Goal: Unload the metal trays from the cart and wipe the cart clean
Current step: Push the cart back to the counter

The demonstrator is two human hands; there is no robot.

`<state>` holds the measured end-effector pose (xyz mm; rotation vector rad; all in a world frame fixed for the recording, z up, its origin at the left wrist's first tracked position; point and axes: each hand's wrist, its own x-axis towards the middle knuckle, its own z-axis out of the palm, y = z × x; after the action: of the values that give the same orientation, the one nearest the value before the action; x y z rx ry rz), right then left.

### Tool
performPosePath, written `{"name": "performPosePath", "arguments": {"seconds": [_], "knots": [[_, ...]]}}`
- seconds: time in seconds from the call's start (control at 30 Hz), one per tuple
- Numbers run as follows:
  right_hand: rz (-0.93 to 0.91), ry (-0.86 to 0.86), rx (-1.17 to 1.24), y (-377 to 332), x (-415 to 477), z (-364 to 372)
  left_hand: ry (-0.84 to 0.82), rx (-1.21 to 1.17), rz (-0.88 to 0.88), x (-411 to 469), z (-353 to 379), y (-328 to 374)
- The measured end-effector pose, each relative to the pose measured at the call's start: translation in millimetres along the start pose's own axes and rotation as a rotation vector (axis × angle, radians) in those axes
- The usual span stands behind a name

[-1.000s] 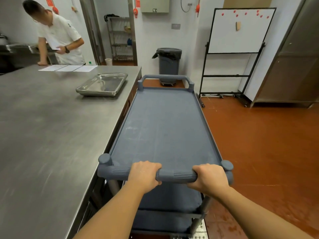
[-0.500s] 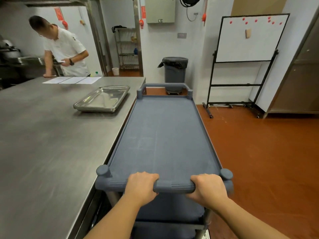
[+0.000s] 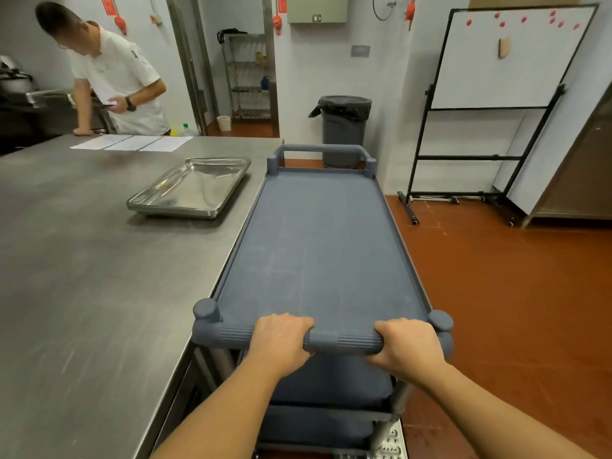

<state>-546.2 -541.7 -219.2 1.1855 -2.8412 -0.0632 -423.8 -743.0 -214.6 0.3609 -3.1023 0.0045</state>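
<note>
The grey-blue plastic cart (image 3: 318, 246) stands lengthwise in front of me, its top shelf bare, with lower shelves partly visible below. My left hand (image 3: 281, 342) and my right hand (image 3: 409, 346) both grip the ribbed near handle (image 3: 341, 339). A stack of shiny metal trays (image 3: 190, 187) lies on the steel table (image 3: 82, 276) to the left of the cart, out of reach of both hands.
The steel table runs close along the cart's left side. Papers (image 3: 132, 142) lie at its far end, where a person in white (image 3: 112, 77) leans. A grey bin (image 3: 344, 129) stands beyond the cart, a whiteboard stand (image 3: 490, 104) at right on open red floor.
The view has shifted: the cart, trays and room sit lower and a little nearer in the frame than before. Both hands keep the same grip on the handle.
</note>
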Motion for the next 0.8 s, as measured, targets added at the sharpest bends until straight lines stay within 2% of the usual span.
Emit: {"name": "performPosePath", "arguments": {"seconds": [0.2,0.33,0.43,0.57,0.8], "knots": [[0.035,-0.088,0.028,-3,61,-11,-0.03,-0.022,0.017,60,3,-31],[0.167,-0.095,0.05,-18,103,-11,-0.061,-0.047,0.047,98,-4,-58],[0.262,-0.047,0.03,-28,122,-4,-0.139,-0.134,0.077,114,-11,-75],[0.264,-0.058,0.041,-26,144,-3,-0.26,-0.151,0.049,133,-17,-106],[0.27,-0.066,0.059,-12,190,-3,-0.089,-0.068,0.041,148,-5,-145]]}}
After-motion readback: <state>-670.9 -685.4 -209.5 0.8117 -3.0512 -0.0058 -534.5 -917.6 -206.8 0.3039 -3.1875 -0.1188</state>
